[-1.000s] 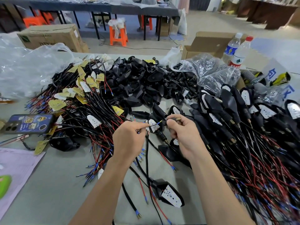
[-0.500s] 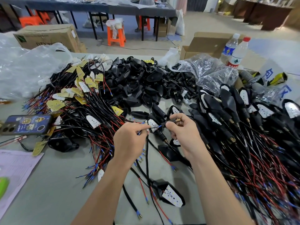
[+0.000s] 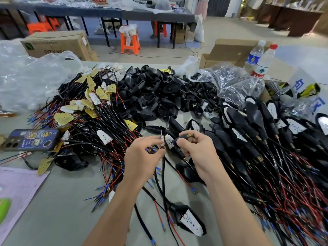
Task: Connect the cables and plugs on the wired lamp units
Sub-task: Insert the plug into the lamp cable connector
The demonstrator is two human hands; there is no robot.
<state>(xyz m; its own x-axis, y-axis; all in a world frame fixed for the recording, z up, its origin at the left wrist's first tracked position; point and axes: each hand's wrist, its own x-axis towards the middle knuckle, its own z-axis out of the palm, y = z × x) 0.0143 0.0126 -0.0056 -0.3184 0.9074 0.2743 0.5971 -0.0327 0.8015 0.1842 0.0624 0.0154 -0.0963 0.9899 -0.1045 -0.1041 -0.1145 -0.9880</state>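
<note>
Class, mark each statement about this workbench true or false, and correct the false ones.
1. The right hand grips a black plug with a brass tip. True.
2. A phone lies to the right of both hands. False: the phone lies on the table to their left.
3. Two bottles stand at the far right. True.
4. The left hand holds nothing. False: the left hand pinches thin wires.
</note>
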